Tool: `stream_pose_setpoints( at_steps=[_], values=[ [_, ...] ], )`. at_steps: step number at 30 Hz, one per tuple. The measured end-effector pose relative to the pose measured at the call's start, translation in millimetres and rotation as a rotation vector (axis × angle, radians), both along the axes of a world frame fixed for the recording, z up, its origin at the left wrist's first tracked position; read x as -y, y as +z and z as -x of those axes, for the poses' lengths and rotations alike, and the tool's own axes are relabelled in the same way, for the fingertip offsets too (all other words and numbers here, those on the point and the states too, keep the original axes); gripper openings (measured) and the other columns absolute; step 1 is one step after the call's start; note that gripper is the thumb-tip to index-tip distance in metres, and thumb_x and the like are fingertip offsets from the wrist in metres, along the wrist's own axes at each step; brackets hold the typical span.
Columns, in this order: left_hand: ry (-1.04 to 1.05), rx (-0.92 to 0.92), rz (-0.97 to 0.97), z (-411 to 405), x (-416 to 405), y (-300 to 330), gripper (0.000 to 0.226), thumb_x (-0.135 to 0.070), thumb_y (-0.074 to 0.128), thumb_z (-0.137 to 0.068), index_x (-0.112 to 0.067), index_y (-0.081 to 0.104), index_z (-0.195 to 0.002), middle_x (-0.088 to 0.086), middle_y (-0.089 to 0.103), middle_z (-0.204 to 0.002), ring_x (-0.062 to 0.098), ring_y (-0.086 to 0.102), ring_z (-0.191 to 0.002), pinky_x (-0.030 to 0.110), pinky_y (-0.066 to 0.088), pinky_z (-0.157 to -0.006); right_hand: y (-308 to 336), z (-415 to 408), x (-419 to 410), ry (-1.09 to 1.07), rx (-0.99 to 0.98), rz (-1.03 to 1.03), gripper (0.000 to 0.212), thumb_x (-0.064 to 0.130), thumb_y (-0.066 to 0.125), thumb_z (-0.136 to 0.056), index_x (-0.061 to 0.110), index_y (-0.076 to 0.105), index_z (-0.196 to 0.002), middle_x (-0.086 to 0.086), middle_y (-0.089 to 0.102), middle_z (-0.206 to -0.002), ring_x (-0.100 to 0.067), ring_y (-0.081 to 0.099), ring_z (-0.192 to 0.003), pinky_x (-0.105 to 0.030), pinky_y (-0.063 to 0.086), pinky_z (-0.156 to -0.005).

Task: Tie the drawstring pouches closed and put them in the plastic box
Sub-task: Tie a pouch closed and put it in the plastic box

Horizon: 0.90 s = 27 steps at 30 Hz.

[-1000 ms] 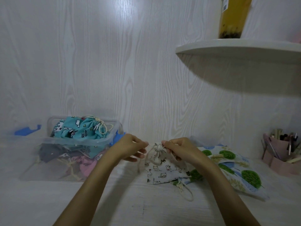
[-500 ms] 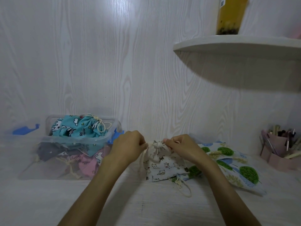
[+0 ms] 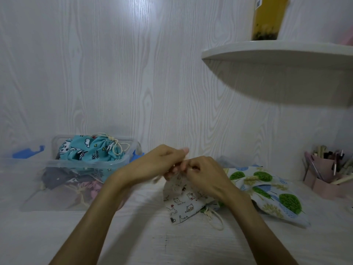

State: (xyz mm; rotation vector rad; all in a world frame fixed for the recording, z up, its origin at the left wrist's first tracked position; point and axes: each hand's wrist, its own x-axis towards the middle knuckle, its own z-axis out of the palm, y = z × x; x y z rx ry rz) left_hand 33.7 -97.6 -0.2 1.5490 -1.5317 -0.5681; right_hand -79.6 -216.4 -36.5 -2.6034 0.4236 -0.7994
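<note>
Left hand (image 3: 162,165) and right hand (image 3: 206,175) meeting fingertip to fingertip, both pinching the neck of the cat-print pouch (image 3: 183,201) — plastic box (image 3: 86,163) sitting left, holding tied pouches.

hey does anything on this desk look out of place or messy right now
Nothing looks spilled or damaged. The one untidy spot: the blue unicorn pouch is heaped above the rim of the plastic box, its cord loop hanging toward the edge.

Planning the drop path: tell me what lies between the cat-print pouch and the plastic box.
In the head view, only the left hand and its forearm cross between the cat-print pouch and the plastic box; the tabletop there is bare.
</note>
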Motion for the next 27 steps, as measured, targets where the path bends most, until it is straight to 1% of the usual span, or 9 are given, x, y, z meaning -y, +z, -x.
stream_pose_setpoints(
  at_steps=[3,6,8,11,15,19,23,25,27],
  values=[
    [0.044,-0.156,0.061,0.7,0.7,4.1,0.047,-0.039,0.03,-0.098,-0.018,0.068,-0.079,-0.005,0.063,-0.068,0.008,0.059,-0.064,0.017,0.05,-0.06,4.2,-4.5,0.3,-0.016,0.074,-0.299,0.045,0.027,0.03,-0.1,0.014,0.05,-0.061,0.002,0.051,-0.056,-0.011,0.043,-0.053,-0.029,0.034,-0.06],
    [0.236,0.095,0.068,-9.5,4.6,-5.8,0.021,-0.024,0.042,-0.099,-0.023,0.063,-0.1,-0.01,0.063,-0.092,0.009,0.06,-0.079,0.016,0.048,-0.059,4.7,-7.7,5.4,0.062,0.112,-0.603,0.05,0.025,0.025,-0.099,0.016,0.039,-0.053,0.008,0.039,-0.042,-0.008,0.032,-0.044,-0.028,0.027,-0.055],
    [0.197,0.158,-0.019,-13.6,6.5,-11.8,0.018,-0.017,0.055,-0.093,-0.023,0.064,-0.108,-0.009,0.065,-0.1,0.005,0.061,-0.076,0.013,0.044,-0.052,3.9,-7.2,6.3,0.079,0.103,-0.72,0.051,0.027,0.024,-0.099,0.015,0.041,-0.053,0.009,0.04,-0.037,-0.003,0.034,-0.037,-0.024,0.027,-0.052],
    [0.181,0.136,-0.035,-11.7,7.2,-11.0,0.018,-0.017,0.063,-0.088,-0.019,0.07,-0.104,-0.004,0.072,-0.093,0.004,0.066,-0.073,0.009,0.046,-0.056,1.4,-8.3,7.4,0.045,0.064,-0.74,0.054,0.028,0.02,-0.098,0.013,0.045,-0.052,0.008,0.044,-0.037,-0.002,0.037,-0.035,-0.02,0.029,-0.049],
    [0.245,0.239,-0.096,-11.9,8.3,-15.5,0.017,-0.029,0.076,-0.076,-0.021,0.075,-0.09,-0.003,0.075,-0.084,0.005,0.07,-0.075,0.024,0.057,-0.078,-2.8,-12.1,8.0,-0.042,0.015,-0.672,0.055,0.031,0.018,-0.098,0.013,0.043,-0.052,0.006,0.043,-0.041,-0.008,0.037,-0.044,-0.024,0.03,-0.053],
    [0.345,0.328,-0.038,-14.4,16.7,-24.6,0.01,-0.033,0.072,-0.08,-0.024,0.076,-0.082,-0.006,0.074,-0.077,-0.001,0.064,-0.059,0.023,0.053,-0.065,-1.0,-13.1,6.6,-0.154,0.02,-0.602,0.059,0.044,0.014,-0.099,0.016,0.037,-0.053,0.005,0.037,-0.043,-0.009,0.034,-0.043,-0.026,0.028,-0.052],
    [0.397,-0.216,0.005,-12.0,18.2,-27.5,0.017,-0.027,0.06,-0.09,-0.016,0.072,-0.091,-0.008,0.073,-0.082,0.0,0.06,-0.056,0.009,0.036,-0.044,1.4,-3.7,16.7,-0.031,-0.023,-1.003,0.063,0.063,0.02,-0.093,0.02,0.035,-0.049,0.008,0.027,-0.04,-0.006,0.02,-0.035,-0.018,0.015,-0.036],
    [0.362,-0.505,-0.024,-10.8,16.6,-26.1,0.02,-0.026,0.056,-0.093,-0.013,0.071,-0.096,-0.004,0.075,-0.096,0.005,0.059,-0.065,0.01,0.033,-0.041,-2.4,-0.5,21.1,0.012,-0.128,-1.004,0.052,0.052,0.033,-0.096,0.021,0.037,-0.053,0.008,0.027,-0.046,-0.007,0.021,-0.04,-0.018,0.017,-0.039],
    [0.265,-0.802,-0.013,-10.6,17.9,-24.7,0.016,-0.019,0.054,-0.094,-0.008,0.066,-0.095,0.001,0.074,-0.102,0.004,0.057,-0.058,0.011,0.03,-0.035,-4.9,-2.0,19.5,0.004,-0.225,-0.92,0.046,0.043,0.042,-0.096,0.022,0.04,-0.056,0.008,0.029,-0.049,-0.007,0.023,-0.043,-0.018,0.02,-0.041]
  ],
)
